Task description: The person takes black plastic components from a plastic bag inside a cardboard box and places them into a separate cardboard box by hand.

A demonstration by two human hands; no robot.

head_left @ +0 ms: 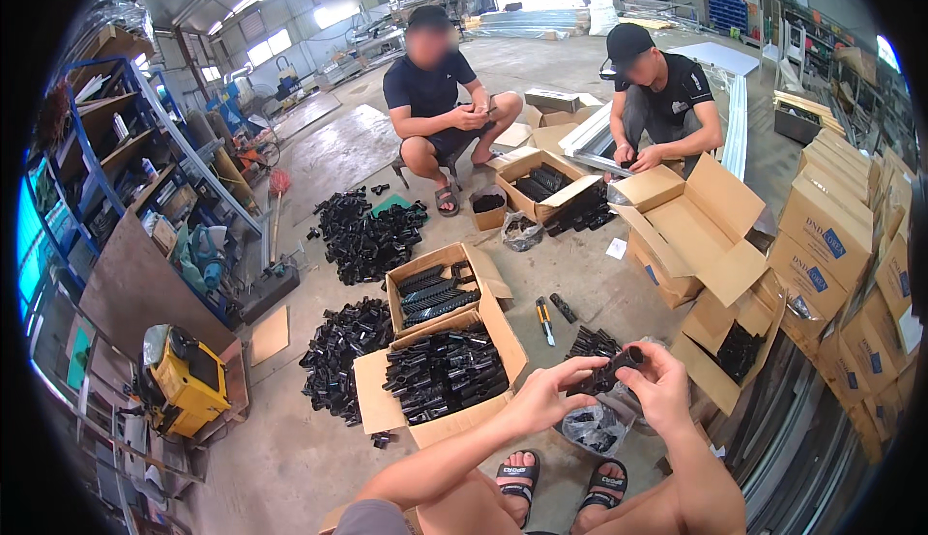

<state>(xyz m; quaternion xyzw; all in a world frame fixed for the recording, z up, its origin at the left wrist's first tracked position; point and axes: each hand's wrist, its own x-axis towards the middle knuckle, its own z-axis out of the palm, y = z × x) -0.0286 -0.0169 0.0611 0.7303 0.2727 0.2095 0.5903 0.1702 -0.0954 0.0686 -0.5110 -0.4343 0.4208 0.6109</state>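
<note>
Between my two hands, above a clear plastic bag (592,427) of small dark parts, I hold a few black plastic parts (607,375). My left hand (549,392) has its thumb and fingers closed round their left side. My right hand (659,380) grips the right end, thumb pressed on a short round piece. How the pieces fit together is too small to tell. Just beyond my hands lies a row of black parts (592,343) on the floor. Left of my hands stands an open cardboard box (464,427) filled with black parts.
A yellow utility knife (546,320) lies on the floor. Loose black parts form piles (350,353) on the left. Two people crouch or sit opposite, among open cartons (688,221). Stacked cardboard boxes (822,226) line the right; a yellow machine (193,385) stands at left.
</note>
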